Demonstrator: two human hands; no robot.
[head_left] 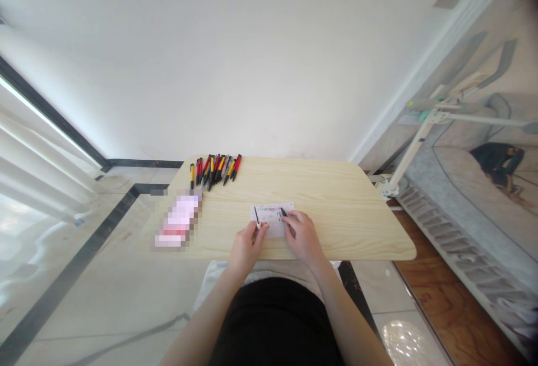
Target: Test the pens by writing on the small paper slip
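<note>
A small sheet of printed white paper (274,230) lies near the front edge of the table, between my two hands. Pinched in my left hand (247,246) is a slim pen-like stick (258,217), dark along its upper part and white by the fingers; it points away from me over the paper's left side. My right hand (303,236) rests at the paper's right edge, its fingers closed on a short black piece (283,212) that looks like part of a pen. How far that piece runs under the fingers is hidden.
Several red, yellow and grey pens with black ends (216,168) are heaped at the table's back left. A blurred-out phone-like object (179,220) lies at the left. The pale wooden table (344,209) meets a white wall; a white metal stand (409,158) is beyond its right side.
</note>
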